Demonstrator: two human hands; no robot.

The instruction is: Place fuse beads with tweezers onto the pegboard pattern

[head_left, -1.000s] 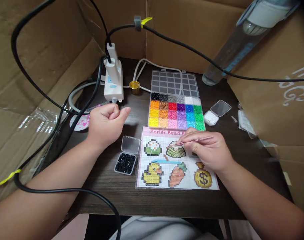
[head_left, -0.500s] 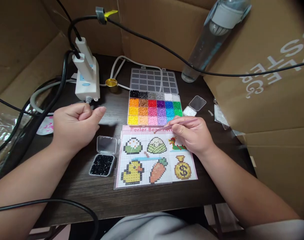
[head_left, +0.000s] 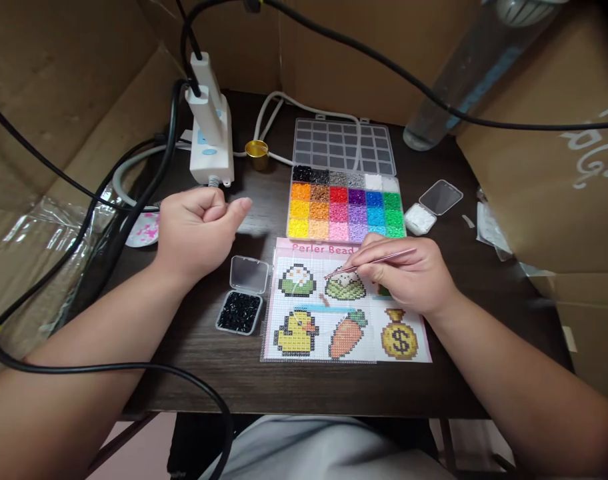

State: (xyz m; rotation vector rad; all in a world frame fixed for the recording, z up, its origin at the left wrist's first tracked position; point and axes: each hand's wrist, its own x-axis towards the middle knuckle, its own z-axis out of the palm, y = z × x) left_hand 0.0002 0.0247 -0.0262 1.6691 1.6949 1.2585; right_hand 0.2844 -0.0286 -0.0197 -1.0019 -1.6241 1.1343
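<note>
My right hand (head_left: 407, 273) holds thin pink tweezers (head_left: 379, 261), their tips over the upper middle of the bead pattern sheet (head_left: 324, 307) under a clear pegboard. My left hand (head_left: 199, 230) is closed in a fist with its thumb out, above the table left of the sheet; whether something is inside is hidden. A small open box of black beads (head_left: 239, 313) sits left of the sheet. Behind the sheet lies the sorted bead case (head_left: 347, 203), its lid open. A small box of white beads (head_left: 420, 219) stands open to the right of the case.
A white power strip (head_left: 211, 150) with plugs and black cables stands at the back left. Near it is a gold cup (head_left: 257, 155). A clear bottle (head_left: 464, 80) leans at the back right. Cardboard walls surround the table (head_left: 284, 390); a black cable crosses my left forearm.
The view has shifted, so the scene sits further right. My right hand and the tweezer tips have moved slightly down over the sheet, covering the dragon picture more. My left hand stays closed.
</note>
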